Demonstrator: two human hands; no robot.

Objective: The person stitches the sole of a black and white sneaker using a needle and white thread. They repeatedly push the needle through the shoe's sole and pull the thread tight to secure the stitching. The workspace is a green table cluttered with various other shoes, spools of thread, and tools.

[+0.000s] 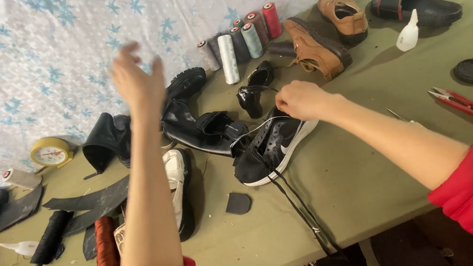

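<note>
Resting on the olive-green surface [365, 173] is a black mesh sneaker [272, 147] with a white sole, and every place below is being given relative to it. The right hand [301, 100] is pressing on the sneaker's far end, near the heel, its grip curling narrow; whether it is pinching anything cannot be told. Black laces [300, 207] are trailing from the sneaker toward the near edge of the surface. The left hand [136, 79] is hanging in the air well to the left of the sneaker and above it, blurred, its grip spreading wide and holding nothing. A black leather boot [201, 124] is lying just left of the sneaker. A small black patent shoe [255, 91] is standing just beyond it. Thread spools [240, 41] are lying further beyond. A tan shoe [315, 49] is sitting beyond and right. Red snips [462, 104] are lying well to the right.
</note>
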